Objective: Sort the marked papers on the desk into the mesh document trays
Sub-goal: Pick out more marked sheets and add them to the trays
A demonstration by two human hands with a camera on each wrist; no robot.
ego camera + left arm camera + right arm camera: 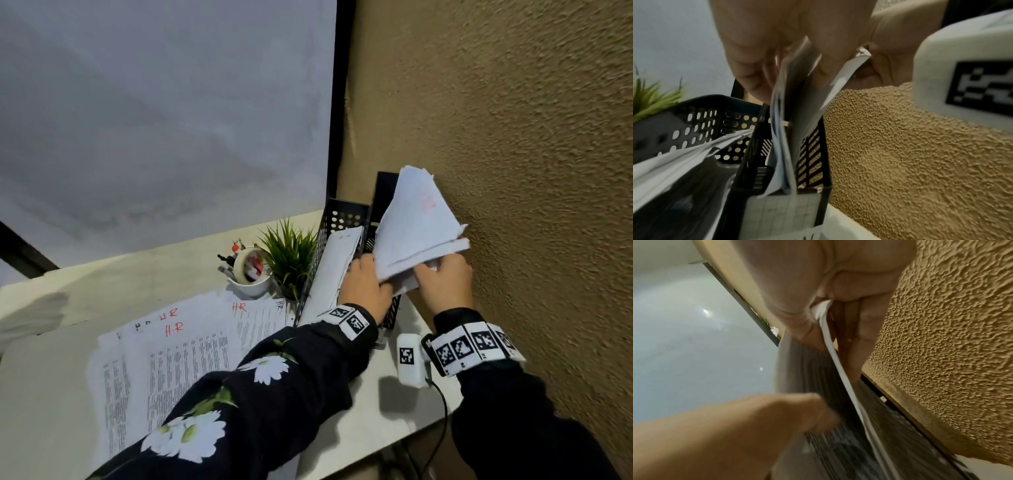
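Rough brown wall [513,137] stands just beside the right hand [445,284], and a big pale board with a black edge [154,120] stands behind the white desk [51,394].

Both hands hold one bunch of white paper sheets [418,226] up on its edge. A faint red mark shows near the top of the bunch. The left hand [364,287] pinches the bunch at its lower left corner, with the fingers [748,78] curled round the sheets. The right hand grips the lower right edge, with the thumb [797,324] on one side and the other fingers on the wall side.

Under the fingers stands a tall black plastic tray with slots [809,154], right by the wall. In the left wrist view the bottom of the bunch reaches down into this tray. A piece of squared paper [781,209] is stuck on its front.

Just left of the left fingers is a black tray with round holes [337,216], and it has white sheets [334,263] leaning in it.

Further left of the fingers sit a small green spiky plant [291,253] and a white cup with pens and a roll of tape [248,270].

More printed papers marked "HR" in red [178,346] lie flat on the desk, under the left sleeve with white flowers [246,394].
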